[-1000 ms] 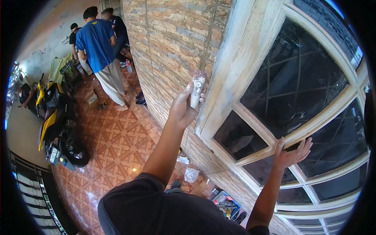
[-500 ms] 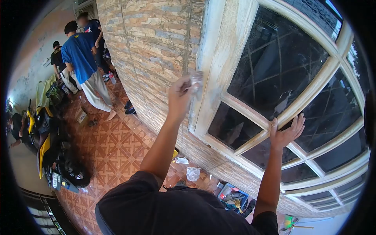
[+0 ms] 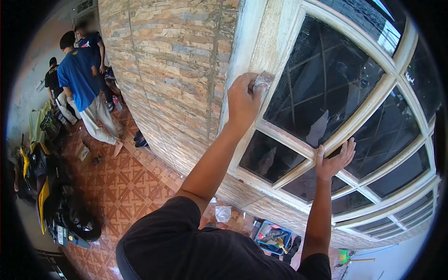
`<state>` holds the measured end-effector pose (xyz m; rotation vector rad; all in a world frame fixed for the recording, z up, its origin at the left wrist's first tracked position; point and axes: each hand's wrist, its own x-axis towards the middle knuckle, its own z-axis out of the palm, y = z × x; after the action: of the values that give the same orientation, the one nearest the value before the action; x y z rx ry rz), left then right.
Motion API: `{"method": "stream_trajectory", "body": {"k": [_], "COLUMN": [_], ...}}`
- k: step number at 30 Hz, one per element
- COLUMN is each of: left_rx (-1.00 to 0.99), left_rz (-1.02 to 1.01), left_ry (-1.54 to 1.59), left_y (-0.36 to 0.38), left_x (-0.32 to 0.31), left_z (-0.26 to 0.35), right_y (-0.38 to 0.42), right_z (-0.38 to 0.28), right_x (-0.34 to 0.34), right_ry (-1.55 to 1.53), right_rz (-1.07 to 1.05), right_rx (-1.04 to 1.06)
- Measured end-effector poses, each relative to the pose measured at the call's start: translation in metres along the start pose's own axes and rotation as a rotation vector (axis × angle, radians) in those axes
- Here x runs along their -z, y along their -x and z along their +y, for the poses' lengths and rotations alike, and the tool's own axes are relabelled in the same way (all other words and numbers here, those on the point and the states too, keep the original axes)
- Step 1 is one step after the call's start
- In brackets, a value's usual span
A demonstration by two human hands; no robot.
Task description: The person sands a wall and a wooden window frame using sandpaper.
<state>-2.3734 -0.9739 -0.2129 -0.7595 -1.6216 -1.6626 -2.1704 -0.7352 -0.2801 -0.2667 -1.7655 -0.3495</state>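
Note:
A small folded greyish sheet, apparently sandpaper, is pinched in my left hand. That hand presses it against the wide side rail of the white wooden window frame, where the paint looks worn and patchy. Lower and to the right, my right hand rests against a curved glazing bar, its fingers spread and nothing in them. Dark glass panes lie between the bars.
Stone-patterned wall borders the frame. A blue tool crate and a crumpled white sheet are on the tiled floor. A yellow-black motorcycle stands left. Several people are behind, including one in a blue shirt.
My left hand has moved right and slightly up with the sandpaper, from the frame's outer edge onto its rail. My right hand stays at the same bar. The view has shifted slightly.

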Motion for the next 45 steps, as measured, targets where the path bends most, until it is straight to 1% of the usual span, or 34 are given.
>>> {"method": "stream_trajectory", "body": {"k": [7, 9, 13, 15, 17, 18, 20, 21, 23, 24, 25, 27, 29, 31, 33, 35, 36, 37, 39, 40, 41, 42, 43, 45], "left_rx": [0.109, 0.076, 0.137, 0.374, 0.564, 0.561, 0.975, 0.979, 1.159, 1.135, 1.136, 1.116, 1.079, 0.926, 0.883, 0.876, 0.783, 0.779, 0.093, -0.086, -0.183, -0.279, -0.304, -0.338], "left_rz": [-0.056, -0.112, -0.177, -0.214, -0.106, -0.101, 0.226, 0.238, 0.193, 0.131, 0.141, 0.127, 0.148, 0.103, 0.128, 0.103, 0.132, 0.138, 0.045, 0.032, 0.029, 0.029, 0.019, 0.045], "left_ry": [-0.076, -0.108, -0.126, -0.155, 0.237, 0.234, 0.698, 0.686, 0.960, 0.798, 0.792, 0.589, 0.594, 0.582, 0.623, 0.397, 0.400, 0.391, -0.055, -0.238, -0.293, -0.363, -0.379, -0.455], "left_y": [0.013, 0.029, 0.085, 0.124, 0.179, 0.181, 0.178, 0.178, 0.181, 0.180, 0.178, 0.170, 0.156, 0.153, 0.152, 0.158, 0.158, 0.158, 0.154, 0.147, 0.136, 0.128, 0.123, 0.117], "left_x": [0.010, 0.016, 0.037, 0.059, 0.084, 0.090, 0.106, 0.112, 0.119, 0.119, 0.116, 0.106, 0.090, 0.074, 0.057, 0.041, 0.033, 0.027, 0.018, 0.011, 0.005, 0.001, -0.003, -0.008], "left_z": [-0.006, -0.019, -0.068, -0.103, -0.166, -0.152, -0.104, -0.099, -0.094, -0.095, -0.096, -0.092, -0.076, -0.070, -0.062, -0.057, -0.054, -0.051, -0.041, -0.025, -0.010, 0.000, 0.005, 0.006], "right_y": [0.000, 0.000, -0.001, -0.001, -0.001, -0.001, -0.002, -0.002, -0.003, -0.002, -0.001, 0.000, 0.000, 0.000, 0.001, 0.003, 0.004, 0.005, 0.008, 0.010, 0.010, 0.009, 0.009, 0.008], "right_z": [0.001, 0.000, 0.000, 0.000, 0.002, 0.003, 0.000, 0.001, 0.002, 0.002, 0.002, 0.004, 0.004, 0.004, 0.004, 0.007, 0.008, 0.009, 0.013, 0.015, 0.016, 0.015, 0.014, 0.013], "right_x": [-0.002, -0.001, -0.001, -0.002, -0.003, -0.004, -0.002, -0.003, -0.005, -0.006, -0.006, -0.007, -0.008, -0.007, -0.007, -0.006, -0.005, -0.005, -0.004, -0.005, -0.006, -0.005, -0.004, -0.005], "right_ry": [0.003, 0.003, 0.003, -0.010, -0.016, -0.008, 0.006, 0.009, -0.009, -0.017, -0.027, 0.000, -0.015, -0.003, -0.008, -0.007, -0.025, -0.044, -0.061, -0.071, -0.111, -0.047, 0.011, -0.007], "right_rz": [0.007, 0.013, 0.005, 0.019, 0.004, 0.015, 0.009, 0.011, 0.034, 0.041, 0.037, 0.040, 0.049, 0.037, 0.034, 0.023, 0.013, 0.004, -0.018, -0.039, -0.030, -0.053, -0.073, -0.105], "right_rx": [0.013, 0.009, 0.014, 0.015, 0.015, 0.031, 0.048, 0.048, 0.061, 0.057, 0.059, 0.040, 0.037, 0.016, 0.016, 0.011, 0.017, 0.024, 0.034, 0.049, 0.052, 0.086, 0.123, 0.093]}}
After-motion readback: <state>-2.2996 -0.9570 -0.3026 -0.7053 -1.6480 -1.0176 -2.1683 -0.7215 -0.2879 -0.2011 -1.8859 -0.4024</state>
